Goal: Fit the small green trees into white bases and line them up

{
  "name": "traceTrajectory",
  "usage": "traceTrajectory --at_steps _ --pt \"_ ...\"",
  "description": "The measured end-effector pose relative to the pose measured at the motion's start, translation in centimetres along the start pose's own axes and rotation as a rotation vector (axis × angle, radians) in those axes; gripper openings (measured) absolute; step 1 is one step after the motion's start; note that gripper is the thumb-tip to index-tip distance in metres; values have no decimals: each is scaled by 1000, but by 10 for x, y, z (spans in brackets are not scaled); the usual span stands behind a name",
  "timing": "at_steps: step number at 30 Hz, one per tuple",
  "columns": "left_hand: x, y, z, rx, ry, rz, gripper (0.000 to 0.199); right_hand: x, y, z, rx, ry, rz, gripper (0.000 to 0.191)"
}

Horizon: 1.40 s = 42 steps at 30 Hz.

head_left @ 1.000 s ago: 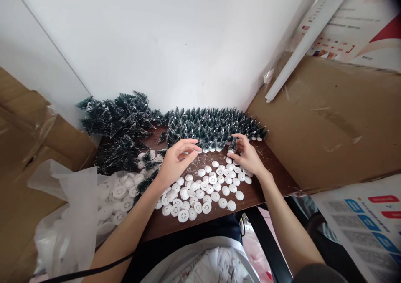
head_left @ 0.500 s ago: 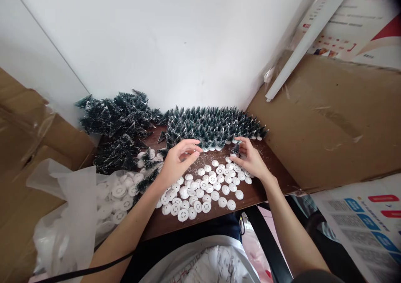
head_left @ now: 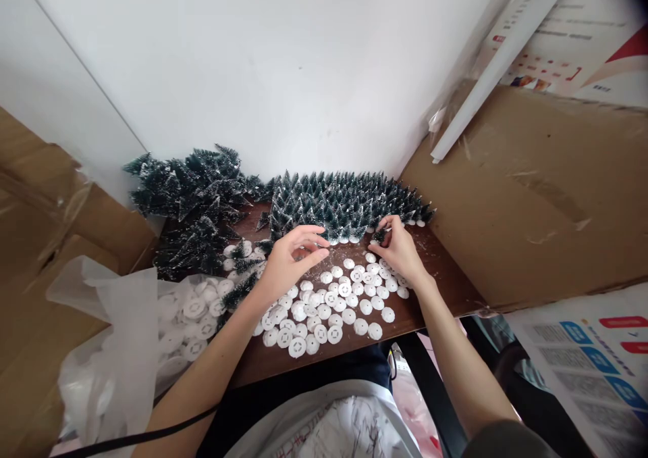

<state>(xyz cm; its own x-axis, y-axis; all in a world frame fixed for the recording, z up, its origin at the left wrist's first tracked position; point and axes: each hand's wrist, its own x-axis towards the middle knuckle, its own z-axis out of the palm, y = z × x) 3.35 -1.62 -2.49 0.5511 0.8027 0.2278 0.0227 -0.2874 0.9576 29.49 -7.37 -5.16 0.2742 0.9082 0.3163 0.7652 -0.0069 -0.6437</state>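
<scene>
My right hand [head_left: 399, 247] is closed around a small green bottle-brush tree [head_left: 377, 237] with a snowy white base, at the front right of the standing trees. Its fingers partly hide the tree. To the left, my left hand [head_left: 296, 252] hovers over the table with thumb and fingers apart, nothing in its grasp. Just beyond both hands, rows of snow-flecked miniature trees [head_left: 334, 201] stand upright, packed close on white bases. Loose round white bases [head_left: 331, 299], several showing a slotted underside, lie scattered between my forearms.
Loose trees [head_left: 187, 184] lie heaped at the back left. A plastic bag [head_left: 126, 336] with more white bases sits at the left. Cardboard boxes flank the brown table [head_left: 445, 282], the right box [head_left: 526, 194] rising beside it. A white wall stands behind.
My right hand has drawn its fingers in around the small tree, and the tree has shifted slightly toward the standing rows. My left hand has barely moved.
</scene>
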Motion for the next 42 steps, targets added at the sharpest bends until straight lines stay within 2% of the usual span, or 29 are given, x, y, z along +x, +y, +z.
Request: traceTrajectory --at_steps 7,12,24,31,42 --pt "0 -2 0 -18 -38 -24 42 0 2 -3 -4 -50 13 50" --pt "0 -3 0 -14 -39 -31 43 -1 -1 -7 -6 -102 -13 43" --pt "0 -4 -1 6 -43 -28 42 1 -1 7 -33 -6 -78 34" --pt "0 -4 -1 9 -41 -28 40 2 -4 13 -95 11 -51 37" --pt "0 -4 -2 27 -31 -15 35 1 -3 17 -14 49 -16 33"
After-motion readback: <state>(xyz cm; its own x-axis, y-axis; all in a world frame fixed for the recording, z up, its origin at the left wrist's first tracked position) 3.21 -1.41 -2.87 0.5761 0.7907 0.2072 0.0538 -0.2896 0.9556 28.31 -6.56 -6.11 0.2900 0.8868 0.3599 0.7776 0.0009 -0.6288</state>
